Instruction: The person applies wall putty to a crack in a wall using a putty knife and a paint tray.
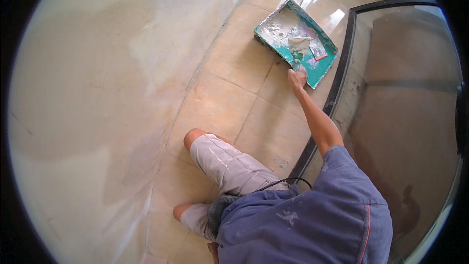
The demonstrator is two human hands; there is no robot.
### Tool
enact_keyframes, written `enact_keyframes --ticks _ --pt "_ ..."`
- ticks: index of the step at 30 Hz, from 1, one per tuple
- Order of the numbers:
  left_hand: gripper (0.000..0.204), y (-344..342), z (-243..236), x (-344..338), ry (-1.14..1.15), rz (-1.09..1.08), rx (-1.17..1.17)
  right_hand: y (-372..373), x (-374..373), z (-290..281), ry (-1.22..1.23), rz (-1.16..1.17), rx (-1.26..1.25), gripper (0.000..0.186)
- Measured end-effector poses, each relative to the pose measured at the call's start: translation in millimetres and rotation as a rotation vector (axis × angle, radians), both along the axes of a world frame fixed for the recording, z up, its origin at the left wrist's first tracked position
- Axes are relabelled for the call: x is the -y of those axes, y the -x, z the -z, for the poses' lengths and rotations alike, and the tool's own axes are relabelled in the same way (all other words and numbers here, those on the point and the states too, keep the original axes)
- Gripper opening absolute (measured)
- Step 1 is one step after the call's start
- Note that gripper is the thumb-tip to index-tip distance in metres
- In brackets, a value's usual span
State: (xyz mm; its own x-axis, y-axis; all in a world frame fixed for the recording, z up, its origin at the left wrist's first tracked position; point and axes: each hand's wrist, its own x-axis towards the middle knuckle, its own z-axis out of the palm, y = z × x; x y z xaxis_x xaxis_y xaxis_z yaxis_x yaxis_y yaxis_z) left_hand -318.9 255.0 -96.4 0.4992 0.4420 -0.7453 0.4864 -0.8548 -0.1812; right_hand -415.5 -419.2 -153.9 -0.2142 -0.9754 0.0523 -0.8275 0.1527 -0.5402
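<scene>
My right hand [298, 76] is closed round the handle of a putty knife [299, 45], whose pale, smeared blade is over a green tray [318, 72]. Pale paste [279, 23] coats much of the tray’s upper left. Another flat scraper [317, 48] with an orange edge lies in the tray, right of the knife. At the lower edge, a small part of my left hand [213, 250] shows beside my shorts, mostly hidden by my body, so its fingers cannot be made out.
A pale, patchy wall [88, 102] fills the left side. I am kneeling on beige floor tiles [220, 98] along its foot. A large dark glass panel [405, 107] in a black frame runs close along my right, beside the tray.
</scene>
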Motion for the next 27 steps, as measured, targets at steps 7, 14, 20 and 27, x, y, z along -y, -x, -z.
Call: enact_keyframes --ticks 7,14,20,27 --pt "0.077 15 -55 50 -0.066 0.002 -0.003 -9 1 -19 -0.132 -0.022 0.028 0.027" --pt "0.073 39 -117 146 -0.167 0.053 0.014 -1 26 -30 -0.317 -0.053 0.029 0.026" --pt "0.069 48 -163 221 -0.333 0.087 0.068 32 43 -27 -0.596 -0.194 0.167 0.028" --pt "0.064 -23 -199 311 -0.407 0.200 0.925 34 143 -106 -0.747 -0.547 0.331 0.028"
